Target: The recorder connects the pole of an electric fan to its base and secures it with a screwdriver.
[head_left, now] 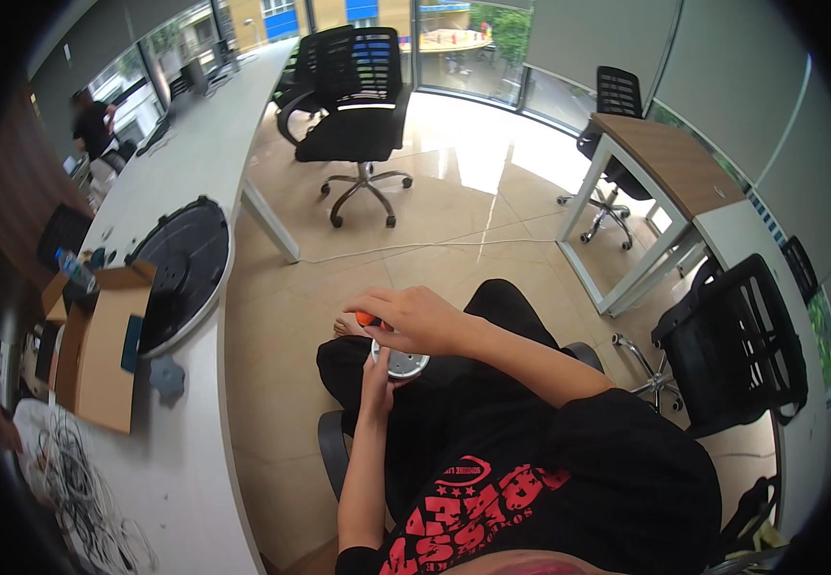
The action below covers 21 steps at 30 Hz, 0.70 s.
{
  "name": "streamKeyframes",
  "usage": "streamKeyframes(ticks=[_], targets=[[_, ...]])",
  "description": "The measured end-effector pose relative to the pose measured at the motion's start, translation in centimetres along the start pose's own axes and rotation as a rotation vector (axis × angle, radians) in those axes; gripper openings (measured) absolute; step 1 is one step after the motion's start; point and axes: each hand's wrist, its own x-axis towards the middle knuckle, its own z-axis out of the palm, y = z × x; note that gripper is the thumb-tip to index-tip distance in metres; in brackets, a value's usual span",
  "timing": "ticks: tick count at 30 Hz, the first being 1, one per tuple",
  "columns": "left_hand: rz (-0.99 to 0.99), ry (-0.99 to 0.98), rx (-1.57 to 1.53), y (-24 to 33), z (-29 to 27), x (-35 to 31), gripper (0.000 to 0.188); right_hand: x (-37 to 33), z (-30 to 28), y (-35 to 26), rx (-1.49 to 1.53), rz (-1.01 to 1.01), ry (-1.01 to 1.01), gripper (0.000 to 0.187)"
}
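Observation:
Over my lap, my left hand (378,385) grips a round, pale grey part (408,365) by its left side; small dark holes show on its face. Just above it, my right hand (423,320) is closed around an orange and black tool handle (366,318), probably a screwdriver. Its shaft and tip are hidden, so I cannot tell whether it touches the round part.
On the long white table (200,383) at the left are a large black round cover (184,273), an open cardboard box (109,359), a grey knob (166,378) and tangled cables (75,489). Black office chairs (358,134) stand around. A white cord (415,247) crosses the floor. Another person (97,129) stands far left.

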Motion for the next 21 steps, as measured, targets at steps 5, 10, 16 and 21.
streamKeyframes(ticks=[5, 10, 16, 21], targets=[[-0.097, -0.130, 0.058, -0.2, 2.3, 4.0, 0.051, -1.2, -1.8, 2.8, -0.051, 0.126, 0.047, 0.027], [-0.196, -0.245, 0.097, -1.2, 4.7, 7.6, 0.056, -2.5, -3.7, 5.1, -0.026, 0.254, 0.128, 0.024], [-0.296, -0.382, 0.158, -2.4, 8.1, 10.2, 0.063, -5.1, -6.0, 6.1, -0.105, 0.391, 0.202, 0.022], [-0.350, -0.488, 0.179, -2.5, 11.9, 11.1, 0.061, -7.9, -7.6, 6.0, -0.194, 0.478, 0.270, 0.020]])
